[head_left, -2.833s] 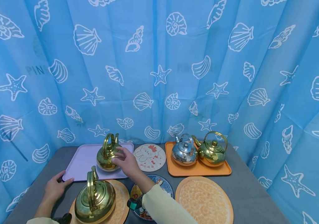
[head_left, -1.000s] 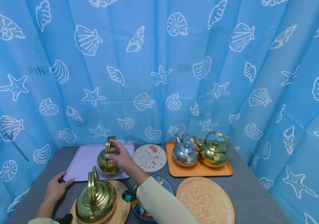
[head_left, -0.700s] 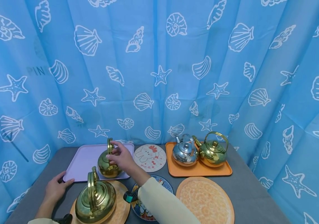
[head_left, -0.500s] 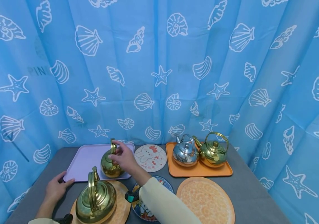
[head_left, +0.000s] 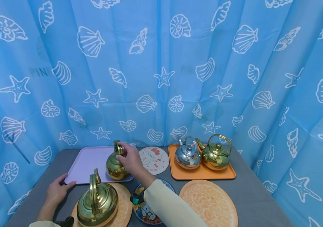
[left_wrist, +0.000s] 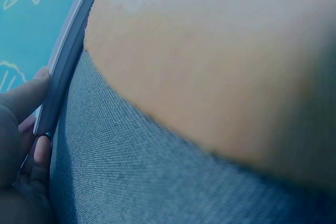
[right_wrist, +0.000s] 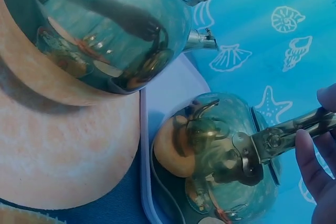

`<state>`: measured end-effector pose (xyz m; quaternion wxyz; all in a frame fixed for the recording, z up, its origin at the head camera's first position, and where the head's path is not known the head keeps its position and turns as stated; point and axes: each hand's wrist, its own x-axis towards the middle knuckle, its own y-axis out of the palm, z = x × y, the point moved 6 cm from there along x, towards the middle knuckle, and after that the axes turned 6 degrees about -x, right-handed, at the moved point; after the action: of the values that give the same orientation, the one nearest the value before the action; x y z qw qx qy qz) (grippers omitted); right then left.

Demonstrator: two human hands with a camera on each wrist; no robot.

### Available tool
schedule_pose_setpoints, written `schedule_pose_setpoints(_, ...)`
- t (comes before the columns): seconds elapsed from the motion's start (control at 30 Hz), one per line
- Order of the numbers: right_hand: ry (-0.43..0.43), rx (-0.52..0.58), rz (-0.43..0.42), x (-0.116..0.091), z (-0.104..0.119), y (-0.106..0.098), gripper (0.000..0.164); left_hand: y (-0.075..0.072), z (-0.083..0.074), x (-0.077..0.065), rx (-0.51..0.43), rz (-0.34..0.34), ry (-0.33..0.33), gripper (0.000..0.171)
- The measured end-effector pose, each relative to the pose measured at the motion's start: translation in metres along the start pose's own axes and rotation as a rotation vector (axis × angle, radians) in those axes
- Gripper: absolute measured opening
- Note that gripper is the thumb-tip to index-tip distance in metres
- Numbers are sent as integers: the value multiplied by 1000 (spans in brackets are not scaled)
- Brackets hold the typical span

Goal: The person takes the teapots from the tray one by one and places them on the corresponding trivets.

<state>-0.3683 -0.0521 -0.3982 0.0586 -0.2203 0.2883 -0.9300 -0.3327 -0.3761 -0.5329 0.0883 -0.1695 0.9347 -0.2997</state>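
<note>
My left hand pinches the near left corner of a lilac tray. The left wrist view has its thumb on top of the rim and fingers below. On the tray's right side stands a small gold kettle with a tall hoop handle. My right hand holds that handle between thumb and fingers, as the handle in the right wrist view also shows. A larger gold kettle stands on a round orange-tan mat in front of the tray.
An orange tray at the back right bears a silver kettle and a gold kettle. Between the trays lies a round rabbit mat. A blue patterned mat sits under my right forearm, beside another tan mat.
My right hand has gone from beside the small gold kettle to its handle. The kettle has shifted right along the lilac tray and turned slightly. My left hand stays at the tray's corner.
</note>
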Motion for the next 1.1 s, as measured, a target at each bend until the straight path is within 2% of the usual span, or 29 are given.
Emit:
schedule_pose_setpoints(0.17,-5,-39,-18,-1,-2,-2,46,1,0,1,10,2,-6,85)
schedule_pose_setpoints(0.43,-16,-31,-30,-2,-4,-6,43,1,2,4,10,4,-17,85)
schedule_pose_setpoints(0.6,-39,-23,-26,-3,-3,-6,42,0,2,2,7,9,4,88)
schedule_pose_setpoints(0.73,-49,-30,-24,-5,-4,-8,42,2,2,1,4,6,-6,86)
schedule_pose_setpoints(1.1,-130,-31,-10,-3,-4,-14,41,1,1,1,-8,-1,-1,83)
